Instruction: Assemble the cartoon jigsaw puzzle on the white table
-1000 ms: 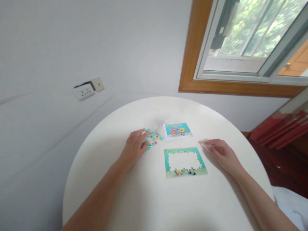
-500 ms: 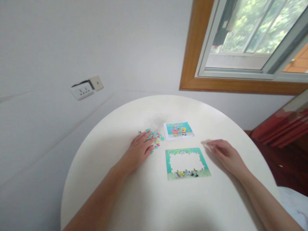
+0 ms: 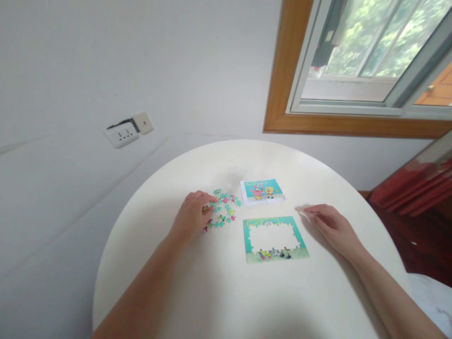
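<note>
Looking down from the head view, I cannot see the fingertips of the left hand [image 3: 192, 212] clearly: they bend over the near-left part of a loose heap of small teal, pink and yellow interlocking jigsaw pieces [image 3: 226, 207], so I cannot tell whether they pinch one or only touch. The palm is turned away, and both forearms run out at the bottom edge. Prints on the pieces are too small to make out. A rumpled white cloth [image 3: 429, 301] is cut off at lower right.

The right hand [image 3: 330, 226] lies slack on its side, fingers loosely bent and released, just beside a flat rectangular teal puzzle frame [image 3: 252, 256] with cartoon figures along its lower border and a notched inner edge around white. Beyond that frame lies a smaller teal cartoon picture card [image 3: 264, 192] with a white margin; the heap sits left of both. All rest on a smooth, round white table [image 3: 268, 301] with a grey smudge near the heap.

Compared with half a second ago, the left hand has drawn back leftward from its spread position over the heap, baring more pieces on the near side; the right hand has stayed put.
</note>
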Demonstrator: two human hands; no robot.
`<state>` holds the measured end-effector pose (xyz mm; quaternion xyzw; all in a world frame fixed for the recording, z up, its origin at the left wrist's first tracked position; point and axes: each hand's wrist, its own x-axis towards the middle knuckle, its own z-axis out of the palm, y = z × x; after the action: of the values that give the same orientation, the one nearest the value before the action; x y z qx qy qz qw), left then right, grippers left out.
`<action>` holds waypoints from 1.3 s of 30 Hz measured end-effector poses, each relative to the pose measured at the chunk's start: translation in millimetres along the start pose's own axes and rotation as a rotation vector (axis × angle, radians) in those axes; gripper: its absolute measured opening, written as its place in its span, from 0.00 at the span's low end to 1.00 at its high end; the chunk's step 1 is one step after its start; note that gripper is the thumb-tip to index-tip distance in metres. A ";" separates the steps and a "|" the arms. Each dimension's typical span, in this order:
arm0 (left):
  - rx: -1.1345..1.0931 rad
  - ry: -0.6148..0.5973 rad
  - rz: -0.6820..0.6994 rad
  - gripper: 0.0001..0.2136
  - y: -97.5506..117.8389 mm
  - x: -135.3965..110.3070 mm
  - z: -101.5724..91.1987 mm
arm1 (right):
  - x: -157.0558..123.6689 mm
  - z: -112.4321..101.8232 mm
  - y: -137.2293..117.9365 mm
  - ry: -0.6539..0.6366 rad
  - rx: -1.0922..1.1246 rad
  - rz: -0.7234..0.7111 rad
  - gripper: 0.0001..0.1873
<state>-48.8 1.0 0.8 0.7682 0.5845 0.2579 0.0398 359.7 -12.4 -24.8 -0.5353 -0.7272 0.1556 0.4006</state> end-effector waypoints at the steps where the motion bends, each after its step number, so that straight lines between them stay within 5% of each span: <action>1: -0.011 -0.016 -0.021 0.12 -2.2 0.4 -2.0 | 0.0 0.0 -0.1 -0.001 0.001 0.003 0.14; 14: -0.011 -0.100 -0.104 0.16 -22.4 1.7 -15.5 | -1.2 0.8 3.1 0.000 0.001 0.013 0.14; 26: 0.184 0.022 -0.162 0.15 -29.0 -1.6 -17.6 | -2.4 1.3 7.9 -0.022 0.008 0.043 0.14; 39: 0.155 -0.139 -0.217 0.16 -27.2 -0.8 -15.4 | -0.9 -0.1 1.2 -0.028 0.003 0.043 0.15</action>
<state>-79.7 5.1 3.9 0.7173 0.6782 0.1524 0.0482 360.7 -12.8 -25.9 -0.5481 -0.7209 0.1728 0.3875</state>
